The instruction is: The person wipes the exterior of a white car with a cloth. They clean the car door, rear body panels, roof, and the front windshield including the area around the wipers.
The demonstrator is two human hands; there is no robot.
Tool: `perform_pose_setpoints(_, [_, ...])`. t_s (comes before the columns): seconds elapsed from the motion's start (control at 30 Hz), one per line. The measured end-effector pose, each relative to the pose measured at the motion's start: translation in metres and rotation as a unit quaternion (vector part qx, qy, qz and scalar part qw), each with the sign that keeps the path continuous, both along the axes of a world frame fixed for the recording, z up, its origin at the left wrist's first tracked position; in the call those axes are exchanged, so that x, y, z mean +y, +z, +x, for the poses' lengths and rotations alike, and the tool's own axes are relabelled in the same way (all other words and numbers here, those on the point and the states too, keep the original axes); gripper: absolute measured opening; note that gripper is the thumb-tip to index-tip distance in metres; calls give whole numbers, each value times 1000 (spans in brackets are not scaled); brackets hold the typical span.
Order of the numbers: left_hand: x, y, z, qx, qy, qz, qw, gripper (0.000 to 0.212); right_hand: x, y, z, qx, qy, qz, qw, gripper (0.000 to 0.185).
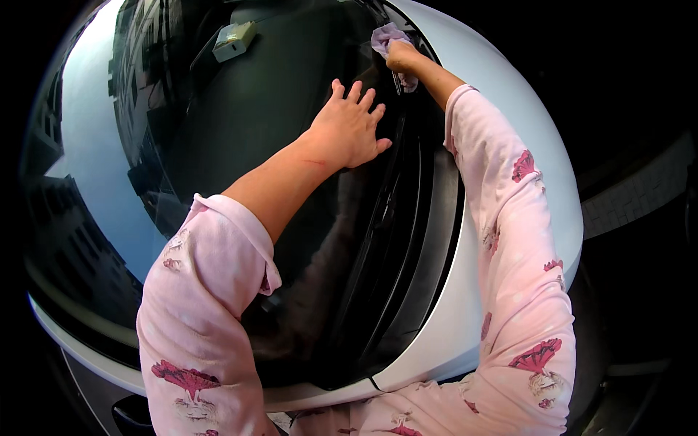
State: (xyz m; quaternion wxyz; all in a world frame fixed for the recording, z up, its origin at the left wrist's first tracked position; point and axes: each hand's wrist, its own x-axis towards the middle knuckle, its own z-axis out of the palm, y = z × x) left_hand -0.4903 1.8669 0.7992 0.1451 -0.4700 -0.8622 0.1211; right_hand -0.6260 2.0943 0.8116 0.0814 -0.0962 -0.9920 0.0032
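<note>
My left hand (351,125) lies spread over the lower part of the dark car windshield (262,109), its fingers apart and nothing in them. Farther off, at the top right of the glass, my right hand (402,57) is closed on a crumpled light purple cloth (388,37). Part of the cloth hangs below the hand, beside a wiper arm and the black cowl. My palm and the cloth's underside are hidden. Both arms wear pink printed sleeves.
The black cowl panel (441,191) and wiper parts run along the windshield's base. Beyond them curves the white hood (523,120). A small box (234,42) shows behind the glass at the upper left. Buildings and sky reflect on the left side.
</note>
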Motion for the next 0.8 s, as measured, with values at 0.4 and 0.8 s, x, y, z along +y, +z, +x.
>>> perform_pose_setpoints(0.4, [1, -1, -1, -15, 6, -18, 1000, 67, 10, 38, 63, -85, -54, -331, 938, 23])
perform_pose_setpoints(0.8, [-2, 0, -1, -10, 6, -18, 1000, 67, 81, 166, 96, 443, 50, -665, 599, 31])
